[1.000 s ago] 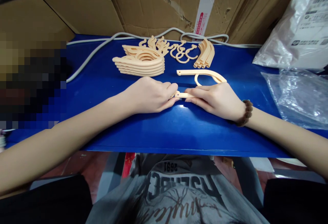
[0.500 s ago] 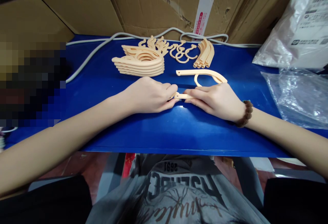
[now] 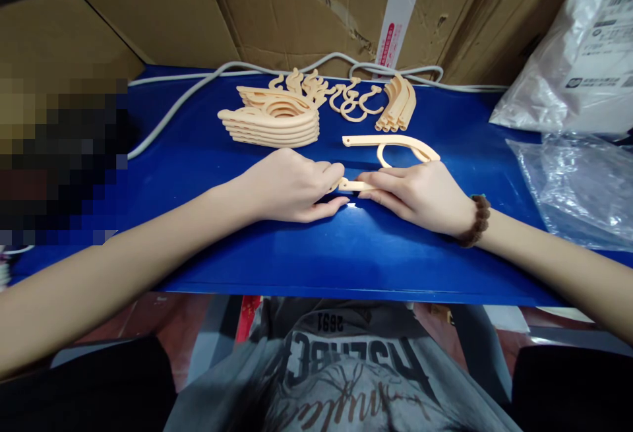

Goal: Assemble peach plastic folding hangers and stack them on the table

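Observation:
My right hand [image 3: 413, 194] pinches a beige plastic hanger arm [image 3: 352, 186], its holed end pointing left. At that end my left hand [image 3: 301, 188] has its fingers curled over a small beige hanger piece [image 3: 334, 186], mostly hidden by them. The left thumb hangs a little below the index finger. The two pieces meet between my hands; whether they are joined I cannot tell. Just beyond my right hand lies another hanger arm [image 3: 380, 141] with a curved hook [image 3: 381, 155] by it, partly covered by the hand.
On the blue table [image 3: 297, 254] sit a stack of hanger parts [image 3: 270, 127], loose hooks [image 3: 353, 103] and a bundle of curved arms [image 3: 397, 103]. A white cable [image 3: 182, 105] runs behind them. Cardboard [image 3: 297, 10] stands at the back, clear plastic bags [image 3: 578, 188] at the right.
My left thumb has dropped away from the holed end of the arm, opening a gap below the index finger. My right hand keeps its grip, almost unmoved.

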The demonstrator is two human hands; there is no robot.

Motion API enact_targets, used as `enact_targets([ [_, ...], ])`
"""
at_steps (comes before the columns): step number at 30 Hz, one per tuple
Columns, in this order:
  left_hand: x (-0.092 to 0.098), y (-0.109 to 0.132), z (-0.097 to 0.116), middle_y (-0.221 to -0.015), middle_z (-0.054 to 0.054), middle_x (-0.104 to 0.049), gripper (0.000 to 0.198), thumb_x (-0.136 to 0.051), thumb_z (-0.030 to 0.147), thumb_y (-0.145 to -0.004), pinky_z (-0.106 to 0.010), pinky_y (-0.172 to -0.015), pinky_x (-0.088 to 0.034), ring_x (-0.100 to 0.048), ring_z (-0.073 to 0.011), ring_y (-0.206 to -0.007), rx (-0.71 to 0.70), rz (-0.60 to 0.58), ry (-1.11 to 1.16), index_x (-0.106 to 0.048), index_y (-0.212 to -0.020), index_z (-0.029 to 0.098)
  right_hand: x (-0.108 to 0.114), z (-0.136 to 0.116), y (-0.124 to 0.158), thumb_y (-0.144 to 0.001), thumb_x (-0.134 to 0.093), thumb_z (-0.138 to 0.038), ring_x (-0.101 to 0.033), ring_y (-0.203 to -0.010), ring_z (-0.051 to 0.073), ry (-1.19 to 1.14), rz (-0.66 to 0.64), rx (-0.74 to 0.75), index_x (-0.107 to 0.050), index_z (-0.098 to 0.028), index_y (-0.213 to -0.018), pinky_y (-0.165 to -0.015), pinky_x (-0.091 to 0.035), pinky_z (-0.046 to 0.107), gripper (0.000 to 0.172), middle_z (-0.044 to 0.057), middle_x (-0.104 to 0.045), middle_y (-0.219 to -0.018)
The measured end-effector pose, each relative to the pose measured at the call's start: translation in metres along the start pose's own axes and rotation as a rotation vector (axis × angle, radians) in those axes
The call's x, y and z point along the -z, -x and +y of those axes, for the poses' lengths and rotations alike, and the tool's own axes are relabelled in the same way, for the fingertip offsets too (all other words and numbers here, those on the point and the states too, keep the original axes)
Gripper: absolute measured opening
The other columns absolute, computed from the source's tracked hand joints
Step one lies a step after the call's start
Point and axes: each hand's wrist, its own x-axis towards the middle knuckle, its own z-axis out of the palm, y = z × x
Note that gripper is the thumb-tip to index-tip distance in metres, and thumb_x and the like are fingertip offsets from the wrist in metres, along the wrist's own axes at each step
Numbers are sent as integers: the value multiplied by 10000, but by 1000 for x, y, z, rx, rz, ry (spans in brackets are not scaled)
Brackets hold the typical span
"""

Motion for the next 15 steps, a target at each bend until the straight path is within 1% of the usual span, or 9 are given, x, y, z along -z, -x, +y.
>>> enact_targets([
  [3,0,1,0,-656,-30,-668,329,-493,433,-1011,-275,-465,-176,-646,-188,-511,-10,12,15,-568,-833,165,1,-1,0,-1124,-361,-429,-708,-742,172,-8,8,-2,-756,-165,-1157,-614,-350,289,477,72,-805,-945],
  [6,2,0,1,-648,-31,-660,320,-486,428,-1010,-276,-465,-183,-642,-191,-511,6,-22,32,-563,-837,170,2,-1,0,-1122,-366,-425,-715,-757,174,-16,2,-10,-757,-165,-1129,-621,-359,290,470,74,-807,-967],
  [11,4,-2,3,-563,-5,-593,327,-461,432,-1014,-272,-457,-214,-581,-174,-462,41,-70,80,-560,-831,180,3,1,-1,-1126,-343,-428,-725,-794,185,-22,2,-7,-751,-164,-1163,-632,-375,295,488,87,-808,-1013],
  [15,3,-2,2,-575,-12,-608,330,-464,430,-1012,-275,-455,-204,-576,-175,-462,42,-62,86,-563,-822,179,3,3,-2,-1127,-342,-443,-724,-793,180,-32,6,-8,-751,-165,-1160,-629,-371,291,496,83,-809,-997],
])
